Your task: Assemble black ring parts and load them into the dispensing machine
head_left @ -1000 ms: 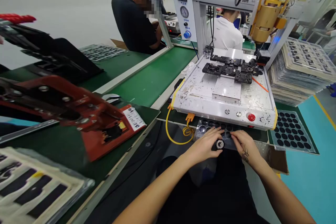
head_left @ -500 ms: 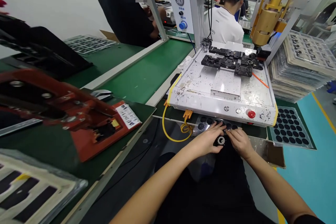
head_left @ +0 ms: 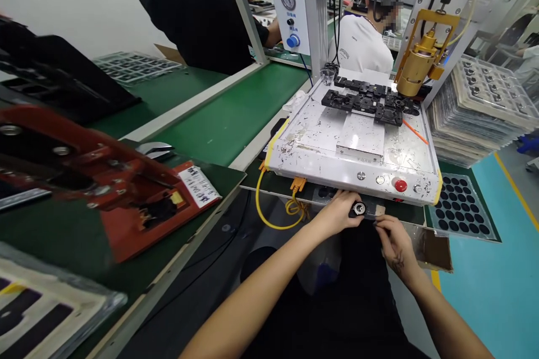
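At the front edge of the bench, just below the machine, my left hand is closed around a small black part with a silver ring. My right hand is a short way to its right, its thumb and fingertips pinched together. Whatever lies between those fingertips is too small to make out. A clear sheet with black discs shows partly behind my left hand, under the machine's front edge.
The white press machine carries black fixtures beneath a gold cylinder. Stacked trays and a disc sheet stand right. A red hand press is left; a yellow cable loops down. Two people sit beyond.
My right hand has drawn back to the right from the disc sheet, with fingertips pinched. My left hand has lifted slightly, still holding the black part. The gold cylinder has moved lower and leftward.
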### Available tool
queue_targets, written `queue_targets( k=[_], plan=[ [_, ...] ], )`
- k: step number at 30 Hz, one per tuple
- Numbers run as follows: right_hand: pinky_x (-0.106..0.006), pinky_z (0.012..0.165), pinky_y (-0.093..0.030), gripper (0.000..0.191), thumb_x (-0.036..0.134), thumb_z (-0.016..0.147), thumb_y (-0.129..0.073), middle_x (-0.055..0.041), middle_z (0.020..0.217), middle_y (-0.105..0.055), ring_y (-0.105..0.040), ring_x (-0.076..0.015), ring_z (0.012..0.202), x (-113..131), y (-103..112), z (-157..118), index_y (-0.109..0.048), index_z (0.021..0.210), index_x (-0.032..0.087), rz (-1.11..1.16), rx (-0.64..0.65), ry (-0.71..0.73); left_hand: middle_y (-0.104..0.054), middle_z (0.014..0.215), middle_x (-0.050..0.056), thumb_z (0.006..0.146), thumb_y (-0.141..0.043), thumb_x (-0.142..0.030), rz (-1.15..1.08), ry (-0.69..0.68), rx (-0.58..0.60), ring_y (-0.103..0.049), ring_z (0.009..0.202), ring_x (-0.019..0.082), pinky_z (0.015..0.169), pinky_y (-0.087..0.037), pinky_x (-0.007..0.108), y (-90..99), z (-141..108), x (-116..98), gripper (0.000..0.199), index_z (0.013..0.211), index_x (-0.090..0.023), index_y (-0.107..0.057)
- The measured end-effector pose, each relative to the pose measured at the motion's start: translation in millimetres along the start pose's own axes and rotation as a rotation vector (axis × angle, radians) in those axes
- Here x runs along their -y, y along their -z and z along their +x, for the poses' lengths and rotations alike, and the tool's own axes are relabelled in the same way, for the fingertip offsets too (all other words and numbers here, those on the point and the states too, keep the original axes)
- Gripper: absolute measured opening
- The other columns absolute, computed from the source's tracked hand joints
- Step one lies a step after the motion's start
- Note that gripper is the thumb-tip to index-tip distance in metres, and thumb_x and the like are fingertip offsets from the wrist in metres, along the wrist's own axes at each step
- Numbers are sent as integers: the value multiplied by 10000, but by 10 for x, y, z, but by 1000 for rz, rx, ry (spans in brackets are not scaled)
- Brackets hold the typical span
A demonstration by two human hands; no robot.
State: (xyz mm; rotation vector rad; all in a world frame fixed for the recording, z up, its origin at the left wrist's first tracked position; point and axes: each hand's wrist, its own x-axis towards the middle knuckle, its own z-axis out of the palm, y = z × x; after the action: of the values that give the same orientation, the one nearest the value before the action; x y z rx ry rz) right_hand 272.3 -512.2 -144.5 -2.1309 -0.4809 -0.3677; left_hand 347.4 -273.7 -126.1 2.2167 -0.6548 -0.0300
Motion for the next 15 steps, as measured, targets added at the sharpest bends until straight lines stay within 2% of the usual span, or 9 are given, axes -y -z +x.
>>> queue_targets(
  k=[2, 4, 7, 10, 12, 15],
  plan=[
    [-449, 896, -629, 180, 345, 1106, -543, -121, 1053, -783, -765, -288, 991, 33, 65, 47, -695, 1117, 249, 26, -41, -122, -748, 1155, 107, 833, -809, -219, 9, 11, -36, -679, 1205, 367, 1090, -524, 540, -31, 36, -29, 303, 1087, -217, -645],
    [-387, 785, -638, 226, 416, 1103, -555, -83, 922, -772, -768, -262, 855, 65, 129, 85, -692, 1136, 239, 60, -57, -223, -742, 1161, 101, 836, -813, -209, 13, 0, -61, -675, 1207, 361, 1130, -491, 555, -45, 22, -65, 289, 1075, -219, -651],
    [-342, 703, -626, 316, 492, 1085, -575, -49, 850, -743, -751, -235, 766, 127, 210, 137, -709, 1191, 226, 114, -60, -313, -730, 1255, 121, 842, -822, -190, 11, -20, -91, -649, 1298, 364, 1243, -377, 608, -39, -55, -127, 282, 1070, -214, -658],
    [-336, 707, -609, 375, 520, 1064, -605, -58, 908, -746, -730, -226, 782, 229, 277, 206, -752, 1245, 227, 170, -51, -369, -691, 1409, 162, 854, -807, -168, -1, -21, -126, -576, 1438, 375, 1300, -296, 636, 1, -178, -214, 295, 1110, -202, -664],
    [-343, 727, -594, 388, 531, 1039, -642, -66, 953, -751, -715, -227, 811, 319, 315, 261, -786, 1251, 240, 222, -29, -403, -688, 1446, 157, 872, -785, -167, -65, 15, -178, -593, 1432, 360, 1272, -369, 602, 46, -286, -298, 320, 1169, -204, -673],
    [-338, 683, -569, 396, 551, 968, -739, -57, 914, -749, -683, -212, 761, 458, 342, 344, -811, 1210, 246, 348, -11, -487, -781, 1243, 96, 891, -781, -209, -333, 171, -235, -742, 1178, 289, 1082, -570, 474, 122, -464, -454, 365, 1240, -224, -676]
  ],
)
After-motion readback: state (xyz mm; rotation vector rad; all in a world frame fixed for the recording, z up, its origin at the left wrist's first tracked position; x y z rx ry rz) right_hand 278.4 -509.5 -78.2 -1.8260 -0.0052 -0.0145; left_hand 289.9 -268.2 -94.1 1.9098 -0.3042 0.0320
